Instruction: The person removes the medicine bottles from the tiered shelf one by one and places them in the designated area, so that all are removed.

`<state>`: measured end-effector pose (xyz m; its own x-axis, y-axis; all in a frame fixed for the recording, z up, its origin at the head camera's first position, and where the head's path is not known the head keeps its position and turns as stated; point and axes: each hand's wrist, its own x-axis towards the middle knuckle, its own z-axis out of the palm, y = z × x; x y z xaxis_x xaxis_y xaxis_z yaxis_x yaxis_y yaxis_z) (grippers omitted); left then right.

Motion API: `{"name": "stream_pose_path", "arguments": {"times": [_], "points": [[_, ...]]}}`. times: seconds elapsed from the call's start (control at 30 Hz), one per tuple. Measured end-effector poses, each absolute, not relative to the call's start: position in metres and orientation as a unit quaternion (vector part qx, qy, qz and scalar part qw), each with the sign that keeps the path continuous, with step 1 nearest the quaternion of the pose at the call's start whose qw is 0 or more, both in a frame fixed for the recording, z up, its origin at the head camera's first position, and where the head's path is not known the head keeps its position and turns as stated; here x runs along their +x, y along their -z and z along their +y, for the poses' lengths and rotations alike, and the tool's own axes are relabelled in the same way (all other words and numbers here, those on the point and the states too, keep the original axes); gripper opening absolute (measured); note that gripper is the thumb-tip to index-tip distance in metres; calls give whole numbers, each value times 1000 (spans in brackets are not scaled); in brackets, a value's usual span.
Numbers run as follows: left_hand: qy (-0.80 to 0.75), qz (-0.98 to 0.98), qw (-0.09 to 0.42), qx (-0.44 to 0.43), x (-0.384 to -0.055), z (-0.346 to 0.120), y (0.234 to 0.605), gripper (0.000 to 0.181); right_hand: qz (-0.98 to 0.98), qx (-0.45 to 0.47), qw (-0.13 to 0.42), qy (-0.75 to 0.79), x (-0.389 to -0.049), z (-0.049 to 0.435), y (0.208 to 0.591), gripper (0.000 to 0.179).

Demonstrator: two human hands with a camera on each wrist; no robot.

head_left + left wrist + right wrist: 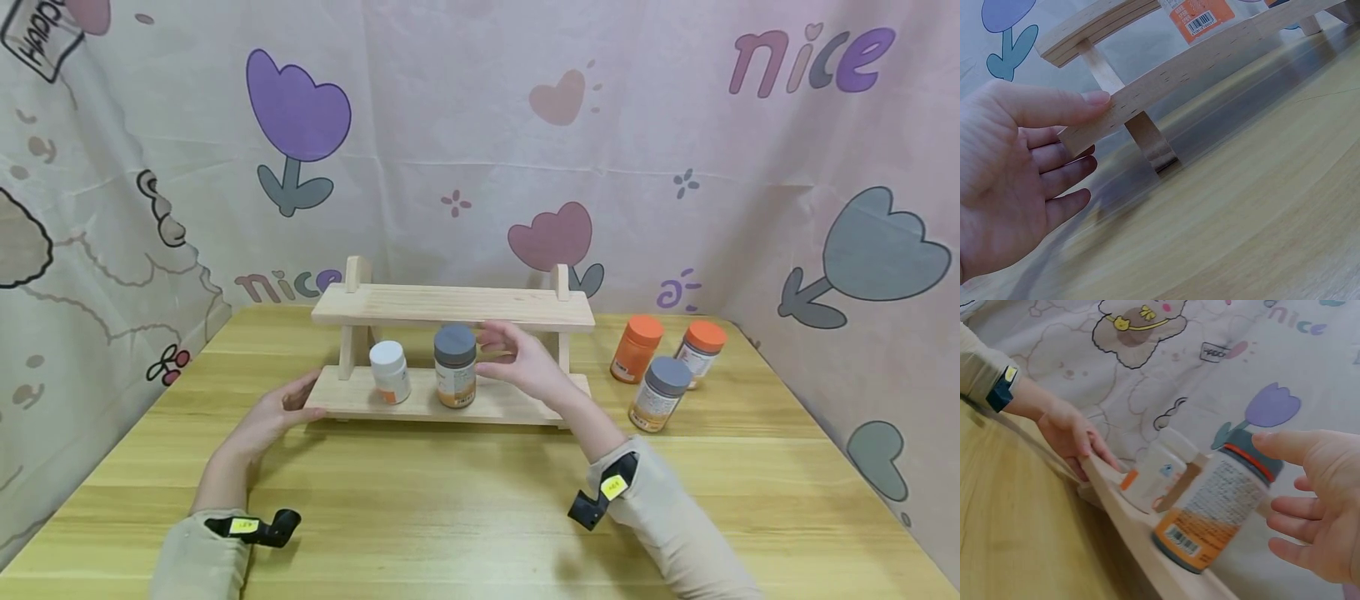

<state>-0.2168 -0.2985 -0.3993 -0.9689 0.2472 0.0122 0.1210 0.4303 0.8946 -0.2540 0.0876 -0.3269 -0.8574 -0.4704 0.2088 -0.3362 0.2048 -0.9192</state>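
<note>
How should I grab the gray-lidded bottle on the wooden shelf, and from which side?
Probably around the upright body of the gray-lidded bottle, below the lid, coming from your right: it's round, and the white bottle stands on its left.

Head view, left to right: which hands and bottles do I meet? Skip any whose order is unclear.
Left hand, white-lidded bottle, grey-lidded bottle on the wooden rack, right hand, orange bottle, orange-lidded white bottle.

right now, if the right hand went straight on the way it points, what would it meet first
Probably the grey-lidded bottle on the lower shelf, just ahead of the right hand; whether they touch is hard to tell.
</note>
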Motion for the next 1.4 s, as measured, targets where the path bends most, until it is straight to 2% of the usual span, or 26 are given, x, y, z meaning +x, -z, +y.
{"name": "stream_pose_path", "arguments": {"times": [0.43, 0.83, 1.4], "points": [[-531, 839, 58, 102, -217, -298, 402, 79, 776, -257, 54, 573, -256, 65, 342, 69], [-528, 841, 59, 102, -217, -298, 401, 79, 782, -255, 3, 569, -255, 56, 346, 60], [-525, 841, 60, 112, -216, -297, 399, 80, 824, -269, -59, 494, -248, 64, 347, 60]]}}
